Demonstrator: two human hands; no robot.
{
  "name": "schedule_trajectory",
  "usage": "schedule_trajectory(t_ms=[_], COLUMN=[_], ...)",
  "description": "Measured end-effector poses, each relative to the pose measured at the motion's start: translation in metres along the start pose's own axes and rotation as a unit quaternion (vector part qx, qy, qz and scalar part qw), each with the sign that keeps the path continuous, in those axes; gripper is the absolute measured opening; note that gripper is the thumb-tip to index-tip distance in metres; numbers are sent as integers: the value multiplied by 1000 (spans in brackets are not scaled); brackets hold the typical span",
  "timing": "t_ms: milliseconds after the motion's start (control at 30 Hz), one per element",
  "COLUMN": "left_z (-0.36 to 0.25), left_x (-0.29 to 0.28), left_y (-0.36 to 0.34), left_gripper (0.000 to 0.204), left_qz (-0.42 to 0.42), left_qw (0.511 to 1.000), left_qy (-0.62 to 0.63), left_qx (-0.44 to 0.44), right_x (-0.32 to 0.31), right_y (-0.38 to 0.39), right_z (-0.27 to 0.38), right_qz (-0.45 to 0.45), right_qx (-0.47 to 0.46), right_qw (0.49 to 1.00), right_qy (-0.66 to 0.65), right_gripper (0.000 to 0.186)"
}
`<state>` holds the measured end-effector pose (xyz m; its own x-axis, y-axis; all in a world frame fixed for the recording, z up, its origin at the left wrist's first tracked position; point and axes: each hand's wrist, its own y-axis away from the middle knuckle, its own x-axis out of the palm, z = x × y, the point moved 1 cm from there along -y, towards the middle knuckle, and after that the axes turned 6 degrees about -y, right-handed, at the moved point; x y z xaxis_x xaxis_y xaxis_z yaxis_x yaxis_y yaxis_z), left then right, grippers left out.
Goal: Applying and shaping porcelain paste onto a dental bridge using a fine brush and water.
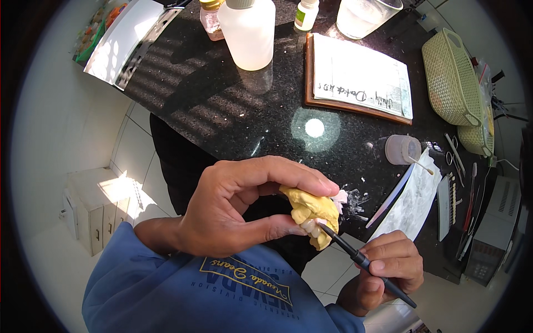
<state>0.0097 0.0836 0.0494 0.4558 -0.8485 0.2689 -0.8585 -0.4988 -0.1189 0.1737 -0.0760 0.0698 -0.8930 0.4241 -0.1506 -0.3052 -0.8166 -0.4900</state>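
My left hand (230,202) pinches a yellow dental cast (312,206) between the thumb below and the fingers above. A few tooth-coloured teeth (312,226) show along the cast's lower edge, beside a small pink patch. In my right hand (391,261), the fingers close around a slim black pen-shaped tool (347,246), held at a slant. Its thin tip meets the cast right by the pink patch and the teeth; I cannot make out whether the tip is bristle or metal.
Beyond my hands, a black speckled table (205,116) carries a large white bottle (248,39), a wooden-edged pad (361,75), and a glass (366,16). On the right are a small cup (401,149), a cotton swab (422,165), white paper (408,202), a woven basket (452,77) and a grey box (493,233).
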Motion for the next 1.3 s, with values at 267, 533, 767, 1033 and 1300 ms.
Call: schedule_trajectory(t_ms=[267,533,767,1033,1300], left_z=[0,1,13,27,29], left_x=[3,7,6,48,59], left_y=[1,1,10,14,14], left_gripper=[35,34,31,32,34], left_qz=[-40,-32,-47,33,32], left_qw=[999,999,999,995,997], left_qy=[-5,10,-7,23,-10], left_qx=[5,-4,7,-86,-63], right_x=[0,0,-41,-36,-31], right_y=[1,11,38,70,60], right_z=[-2,5,3,4,0], right_qz=[-16,-128,-165,47,-56], right_qx=[-16,-63,-27,78,47], right_qw=[1000,990,930,864,913], right_qy=[-2,-15,328,496,402], right_gripper=[17,26,31,39,16])
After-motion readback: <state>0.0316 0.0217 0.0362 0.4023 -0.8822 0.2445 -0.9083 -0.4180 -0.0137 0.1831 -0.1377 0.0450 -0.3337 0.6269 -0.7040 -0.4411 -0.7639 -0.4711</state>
